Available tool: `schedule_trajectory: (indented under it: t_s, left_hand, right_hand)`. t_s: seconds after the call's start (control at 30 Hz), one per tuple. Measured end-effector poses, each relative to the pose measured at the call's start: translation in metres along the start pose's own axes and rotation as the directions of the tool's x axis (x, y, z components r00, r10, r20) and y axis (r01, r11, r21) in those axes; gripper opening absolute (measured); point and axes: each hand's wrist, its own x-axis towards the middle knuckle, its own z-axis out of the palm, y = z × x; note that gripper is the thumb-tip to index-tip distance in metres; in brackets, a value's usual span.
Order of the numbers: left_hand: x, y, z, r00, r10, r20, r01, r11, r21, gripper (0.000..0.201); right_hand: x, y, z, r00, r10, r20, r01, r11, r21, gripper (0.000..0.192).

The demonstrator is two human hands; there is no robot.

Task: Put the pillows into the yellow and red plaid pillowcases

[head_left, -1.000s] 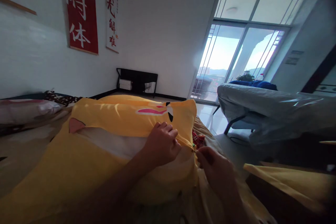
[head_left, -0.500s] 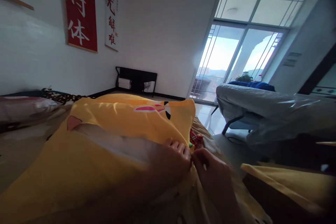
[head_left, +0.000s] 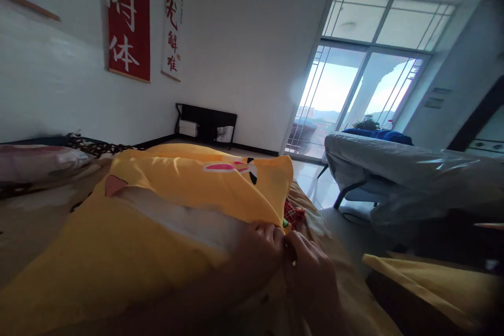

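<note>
A yellow pillowcase (head_left: 189,168) with a cartoon print lies across the bed. Along its near side runs a long opening, where a white inner pillow (head_left: 185,220) shows. My left hand (head_left: 260,247) is closed on the edge of the pillowcase at the right end of this opening, fingers curled over the fabric. Right against it, my right hand (head_left: 313,268) pinches the same edge near the corner. A tiny bright spot shows between its fingers, too small to name. Shadow and the fingers hide the exact grip.
The brown patterned bedding (head_left: 350,278) spreads under the pillow. A pinkish pillow (head_left: 39,163) lies at left. On the right are a plastic-covered piece of furniture (head_left: 378,157) and a yellow cloth edge (head_left: 425,278). A low black stand (head_left: 205,121) stands by the far wall.
My right hand has shifted slightly left and down, closer against my left hand. Both hands stay at the pillowcase edge. The view has tilted up a little.
</note>
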Motion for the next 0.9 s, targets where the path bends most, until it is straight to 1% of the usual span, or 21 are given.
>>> schedule_trajectory:
  t_s: [0.1,0.17,0.23,0.27,0.33,0.4,0.43,0.57,0.7,0.8,0.9]
  left_hand:
    - [0.001,-0.002,0.0,0.994,-0.064,0.093,0.072,0.994,-0.079,0.008]
    - [0.002,-0.006,-0.004,0.975,-0.151,0.165,0.177,0.972,-0.156,0.012]
    - [0.004,-0.009,-0.009,0.946,-0.247,0.209,0.297,0.919,-0.26,0.019]
    - [0.004,-0.011,-0.012,0.933,-0.282,0.225,0.344,0.882,-0.323,0.022]
    - [0.005,-0.013,-0.016,0.913,-0.318,0.254,0.402,0.801,-0.442,0.023]
    - [0.004,-0.015,-0.018,0.911,-0.312,0.269,0.41,0.747,-0.523,0.019]
    - [0.004,-0.016,-0.018,0.914,-0.303,0.27,0.404,0.736,-0.543,0.017]
    - [0.002,-0.024,-0.016,0.944,-0.245,0.222,0.328,0.767,-0.551,0.015]
    - [0.002,-0.033,-0.021,0.968,-0.153,0.2,0.242,0.786,-0.569,0.013]
    - [0.002,-0.035,-0.027,0.967,-0.187,0.174,0.251,0.818,-0.517,0.012]
    - [0.003,-0.034,-0.03,0.968,-0.228,0.101,0.248,0.853,-0.459,0.02]
  right_hand:
    - [0.003,0.0,-0.007,0.997,0.04,0.065,-0.049,0.99,0.129,0.019]
    - [0.007,0.001,-0.01,0.993,0.108,0.054,-0.116,0.974,0.195,0.02]
    - [0.011,0.004,-0.01,0.988,0.155,0.009,-0.153,0.964,0.218,0.021]
    - [0.013,0.006,-0.008,0.988,0.152,0.004,-0.149,0.962,0.227,0.021]
    - [0.016,0.01,0.0,0.995,0.095,0.028,-0.099,0.957,0.274,0.023]
    - [0.017,0.013,0.009,0.998,0.043,0.043,-0.055,0.944,0.326,0.025]
    - [0.017,0.014,0.014,0.999,0.037,0.032,-0.045,0.938,0.344,0.026]
    - [0.016,0.02,0.027,0.999,0.015,-0.031,-0.002,0.921,0.389,0.024]
    - [0.015,0.023,0.03,0.996,-0.041,-0.081,0.068,0.929,0.364,0.017]
    - [0.015,0.023,0.028,0.991,-0.067,-0.117,0.103,0.937,0.333,0.015]
    - [0.015,0.024,0.025,0.985,-0.09,-0.149,0.133,0.94,0.314,0.014]
